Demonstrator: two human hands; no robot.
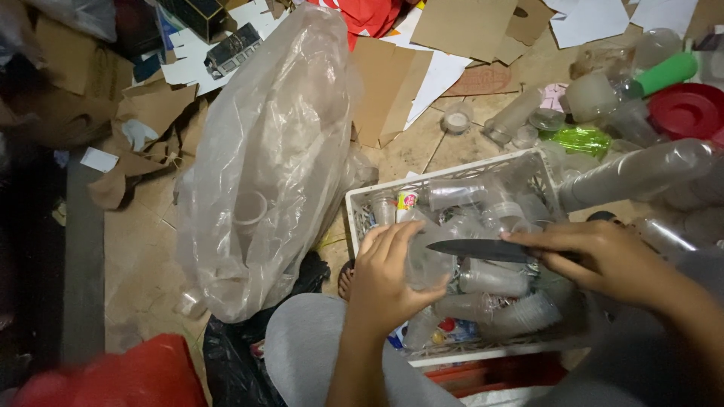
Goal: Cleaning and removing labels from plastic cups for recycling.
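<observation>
My left hand (385,275) grips a clear plastic cup (427,260) over a white plastic crate (362,205). A dark knife (473,249) is held in my right hand (603,256), its blade pointing left and lying across the cup's top. The crate is filled with several clear plastic cups and bottles (490,283). My grey-clad knee (305,347) shows below the left hand.
A big clear plastic bag (271,158) holding cups stands left of the crate. Cardboard pieces (392,83) and paper litter the tiled floor behind. Clear bottles (641,172), a red lid (688,109) and a green bottle (664,73) pile at right. A red object (121,377) lies bottom left.
</observation>
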